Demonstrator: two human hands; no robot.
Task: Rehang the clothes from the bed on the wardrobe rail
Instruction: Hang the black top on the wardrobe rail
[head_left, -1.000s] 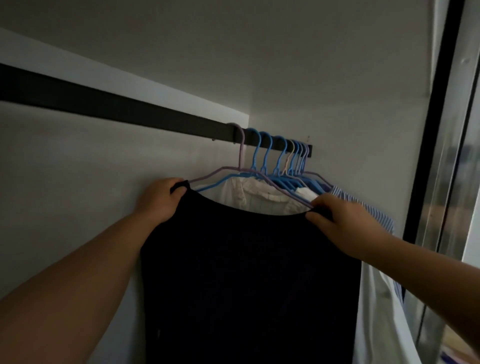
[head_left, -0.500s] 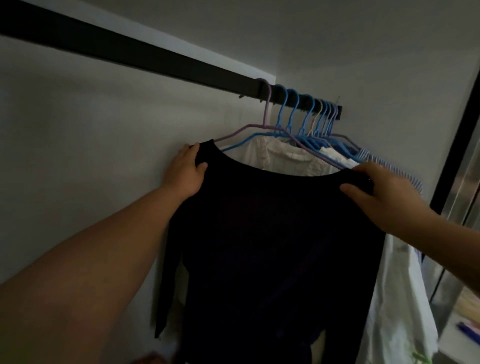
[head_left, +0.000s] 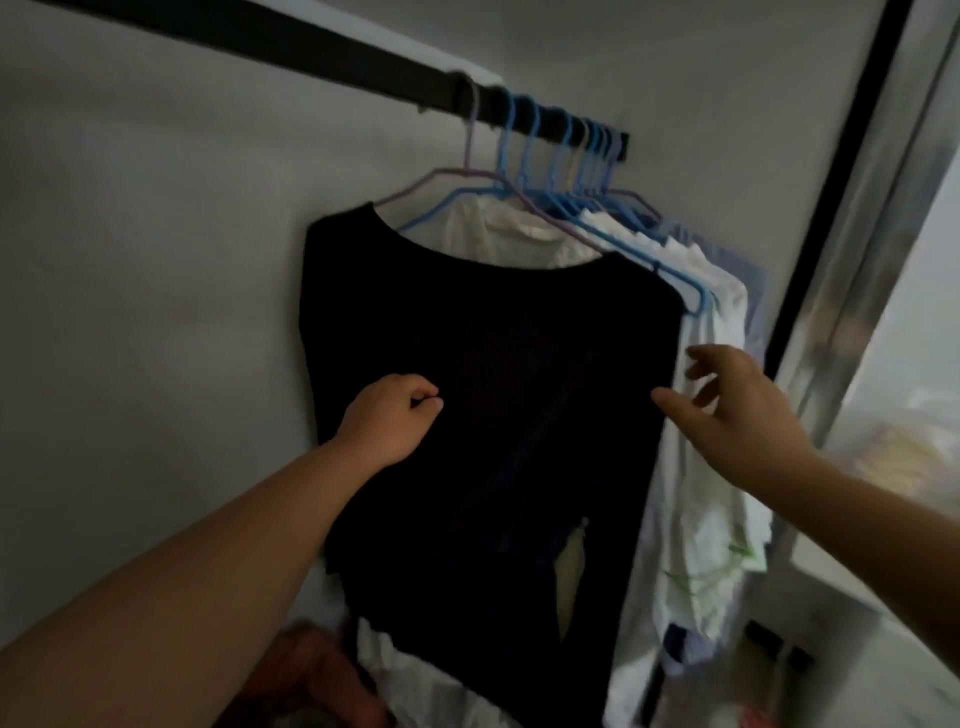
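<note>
At the near end of the dark wardrobe rail (head_left: 291, 44), a black long-sleeved top (head_left: 488, 374) hangs on a lilac hanger (head_left: 470, 156), in front of pale garments (head_left: 691, 415) on blue hangers (head_left: 561, 166). The wide neckline could slide off a hanger arm if you brush or tug the cloth. Your left hand (head_left: 392, 421), loosely curled and gripping nothing, seems to rest against the top's chest, though the picture is blurred. Your right hand (head_left: 737, 405), fingers spread and empty, hovers just beside its right edge.
</note>
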